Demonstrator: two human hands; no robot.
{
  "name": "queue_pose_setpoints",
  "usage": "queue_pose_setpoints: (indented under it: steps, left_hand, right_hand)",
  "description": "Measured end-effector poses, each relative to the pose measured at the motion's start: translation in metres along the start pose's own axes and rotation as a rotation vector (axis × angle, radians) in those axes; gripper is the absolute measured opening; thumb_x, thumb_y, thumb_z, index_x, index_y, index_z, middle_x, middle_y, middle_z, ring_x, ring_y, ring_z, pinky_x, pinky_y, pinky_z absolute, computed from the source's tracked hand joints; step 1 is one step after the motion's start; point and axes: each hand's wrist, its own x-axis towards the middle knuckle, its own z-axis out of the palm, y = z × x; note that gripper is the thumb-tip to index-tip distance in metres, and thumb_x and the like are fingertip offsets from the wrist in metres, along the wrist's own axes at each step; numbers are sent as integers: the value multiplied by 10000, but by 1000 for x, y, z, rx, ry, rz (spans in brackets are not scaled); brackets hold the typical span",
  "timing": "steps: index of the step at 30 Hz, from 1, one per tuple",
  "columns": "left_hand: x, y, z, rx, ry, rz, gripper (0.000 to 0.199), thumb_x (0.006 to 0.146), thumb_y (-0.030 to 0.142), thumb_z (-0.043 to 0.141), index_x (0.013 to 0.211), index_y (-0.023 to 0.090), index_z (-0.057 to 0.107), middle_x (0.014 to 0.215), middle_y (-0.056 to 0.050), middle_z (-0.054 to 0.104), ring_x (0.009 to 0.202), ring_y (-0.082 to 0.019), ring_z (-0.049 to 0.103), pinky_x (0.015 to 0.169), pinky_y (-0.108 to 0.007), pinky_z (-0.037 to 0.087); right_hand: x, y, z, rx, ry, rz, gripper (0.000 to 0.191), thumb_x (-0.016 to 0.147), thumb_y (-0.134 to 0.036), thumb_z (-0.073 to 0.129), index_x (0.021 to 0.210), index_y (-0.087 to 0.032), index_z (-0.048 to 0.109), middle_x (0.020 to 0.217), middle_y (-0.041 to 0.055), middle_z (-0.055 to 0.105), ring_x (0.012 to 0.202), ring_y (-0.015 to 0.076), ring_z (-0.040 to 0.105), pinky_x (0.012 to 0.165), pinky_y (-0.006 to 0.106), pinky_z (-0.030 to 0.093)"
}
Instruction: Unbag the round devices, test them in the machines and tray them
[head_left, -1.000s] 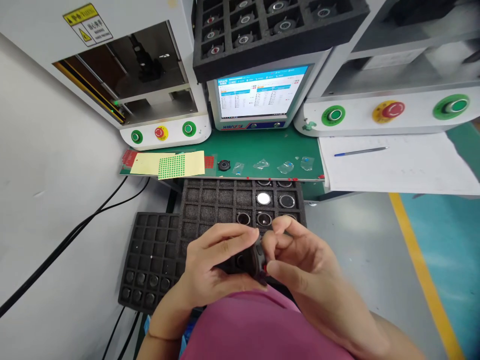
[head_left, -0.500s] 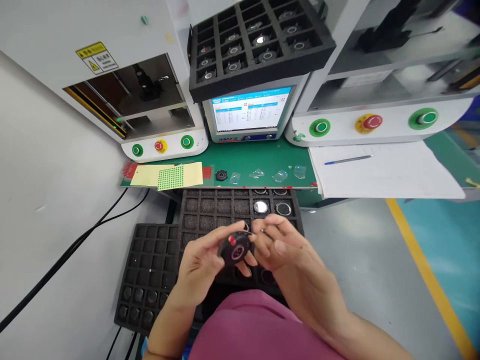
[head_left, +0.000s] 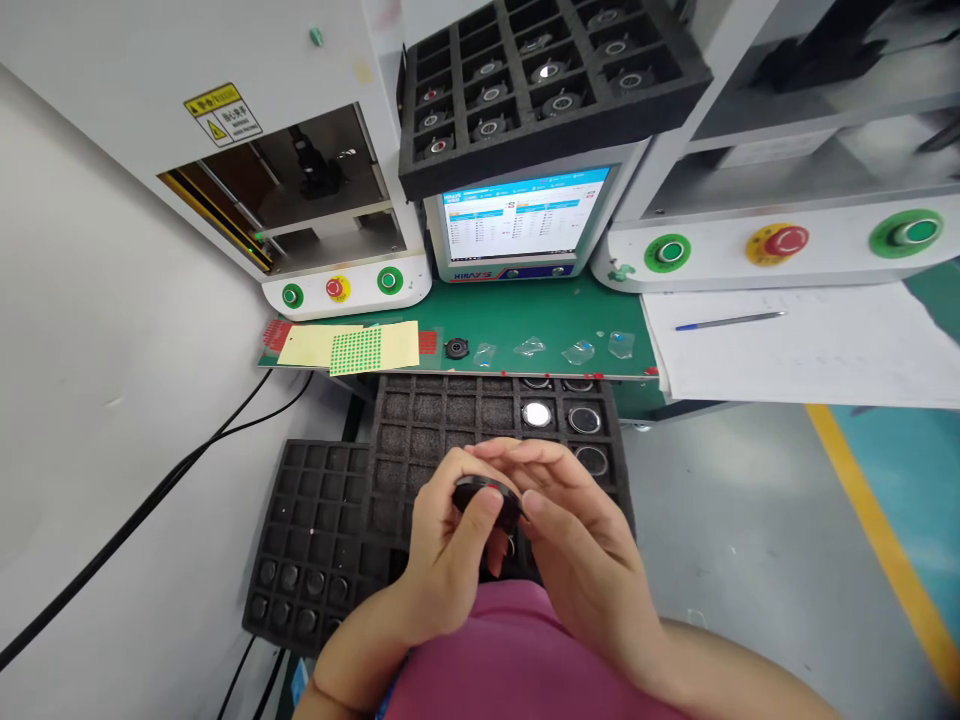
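A round black smartwatch body (head_left: 470, 487) is gripped between the thumb and fingers of my left hand (head_left: 444, 545), above the lower foam tray. A bit of red shows on it beside my left thumb tip. My right hand (head_left: 589, 560) is at its right edge, thumb and fingers closing on the rim; the exact hold there is partly hidden. Below my hands, the black foam tray (head_left: 427, 412) has watch bodies with round glass faces in its right-hand pockets.
A green bench (head_left: 510, 310) carries green dot stickers (head_left: 357, 351), another watch body (head_left: 456, 348), scraps of clear film (head_left: 579, 352), and paper with a pen (head_left: 729, 321). A foam tray (head_left: 555, 150) sits over the monitor (head_left: 525, 220). Another tray (head_left: 322, 510) is lower left. Machines flank the monitor.
My left thumb has moved over the watch body's upper side, covering the red spot and ringed centre seen before. My right fingers have straightened and come closer round its edge. The view has shifted slightly.
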Motion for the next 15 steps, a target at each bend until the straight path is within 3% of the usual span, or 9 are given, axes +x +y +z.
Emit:
queue_pose_setpoints:
  steps: [4,7,11,15]
  left_hand:
    - [-2,3,-1,194,-79,69,198,1004,346,445,947,203,569,628,33,519,502,-86,470,455,-181,400]
    - [-1,7,-1,319,-118,136,160,1008,287,425,965,201,553,712,15,578,540,-90,485,531,-215,430]
    - [1,8,2,478,-161,239,120,983,228,420,984,195,536,864,-45,664,700,-147,604,662,-282,483]
    - [3,4,7,595,-163,309,98,951,197,430,998,195,516,850,-62,680,718,-179,639,663,-305,496]
  right_hand:
    - [0,2,2,-19,-39,101,238,845,-454,696,1028,-303,703,1049,54,701,715,148,615,473,214,462]
    - [-1,4,4,-24,-3,93,215,835,-436,698,999,-298,706,1025,48,701,754,160,633,531,230,494]
    - [-1,4,11,47,123,17,126,807,-290,657,928,-302,692,905,11,720,811,173,674,667,268,551]
    - [-4,5,14,92,230,26,151,757,-238,599,853,-283,705,787,1,725,672,170,676,586,269,536]
